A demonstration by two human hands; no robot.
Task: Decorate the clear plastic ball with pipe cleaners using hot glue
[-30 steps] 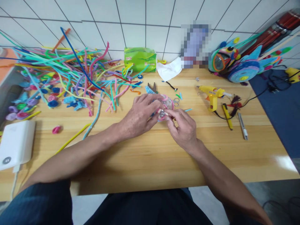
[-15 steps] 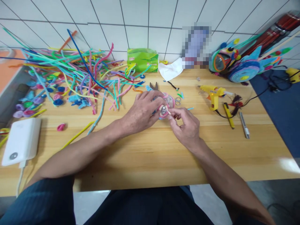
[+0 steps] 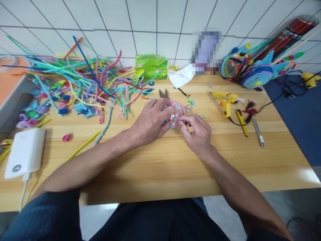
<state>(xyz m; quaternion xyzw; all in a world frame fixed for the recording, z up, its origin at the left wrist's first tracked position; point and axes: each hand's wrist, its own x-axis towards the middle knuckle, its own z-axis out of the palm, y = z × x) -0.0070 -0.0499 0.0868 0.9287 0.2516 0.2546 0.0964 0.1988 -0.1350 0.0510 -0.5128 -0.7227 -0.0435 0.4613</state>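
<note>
Light: bright, fairly even. Glare: white patch, right front corner of desk (image 3: 160,180). Shadow: soft, beneath left forearm (image 3: 87,167). Distortion: wide-angle; wall tiles (image 3: 172,16) lean outward. Detail at fingers (image 3: 188,119): slightly soft.

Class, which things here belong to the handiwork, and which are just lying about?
Probably the job's:
pink-rimmed piece, touched by left hand and right hand
craft stems
glue gun

Probably just lying about:
white box
green packet
red flask
</note>
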